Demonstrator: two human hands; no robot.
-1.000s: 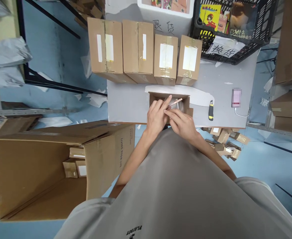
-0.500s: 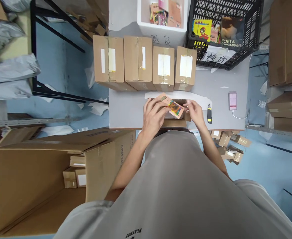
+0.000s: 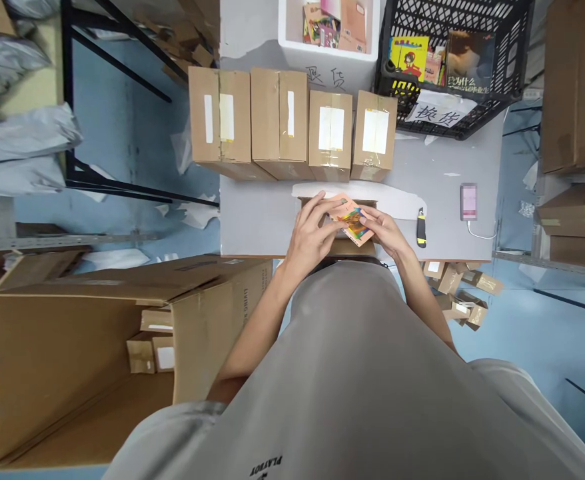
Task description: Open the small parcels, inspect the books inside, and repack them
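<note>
Surface (image 3: 257, 230) stands as it did a second ago, its far end cut off at the top of the view. The large carton (image 3: 212, 327) at lower left is likewise unmoved; its near wall partly hides the parcels inside. The black crate (image 3: 517, 50) and white bin (image 3: 295, 51) are both cropped by the top edge.

The small open box (image 3: 342, 248) lies at the near edge; arms and fingers cover most of its rim, and its contents cannot be made out. Above it, the left hand (image 3: 315, 230) pinches one end of a printed booklet (image 3: 355, 223). The real change is the right hand (image 3: 385, 233): half a second ago it was off to the side, now its grip is closed on the opposite end, so both hands share the hold. The booklet, edge-on a second ago, shows its colourful face upward; fingers cover parts of the print, and it might be a card pack instead.
</note>
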